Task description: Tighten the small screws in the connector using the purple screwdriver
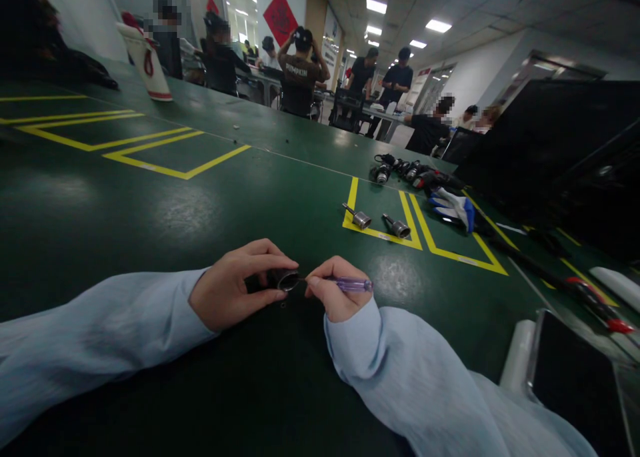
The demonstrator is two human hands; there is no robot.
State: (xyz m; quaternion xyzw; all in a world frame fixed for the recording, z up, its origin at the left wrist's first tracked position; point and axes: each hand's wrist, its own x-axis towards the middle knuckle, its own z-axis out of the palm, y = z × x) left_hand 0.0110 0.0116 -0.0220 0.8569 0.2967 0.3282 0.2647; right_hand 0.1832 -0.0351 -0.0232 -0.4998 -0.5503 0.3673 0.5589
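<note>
My left hand [233,284] is closed around a dark metal hole saw [287,280], with thumb and fingers on its sides and its round open mouth facing right. In my right hand [336,292] is a screwdriver with a clear purple handle [354,284], gripped like a pen. The screwdriver's thin tip points left at the hole saw's mouth; I cannot tell if they touch. A tiny dark piece [283,304] lies on the table just below my left thumb. Farther off, two more metal hole saws [361,220] with shanks lie inside a yellow-taped square.
The green table [280,204] carries yellow tape outlines [187,175]. Power tools with cords [413,172] and a blue-and-white glove [453,207] lie at the right. A dark tablet-like device [575,377] is near my right arm. A white cup-shaped container [150,67] stands far left. Several people are beyond the table.
</note>
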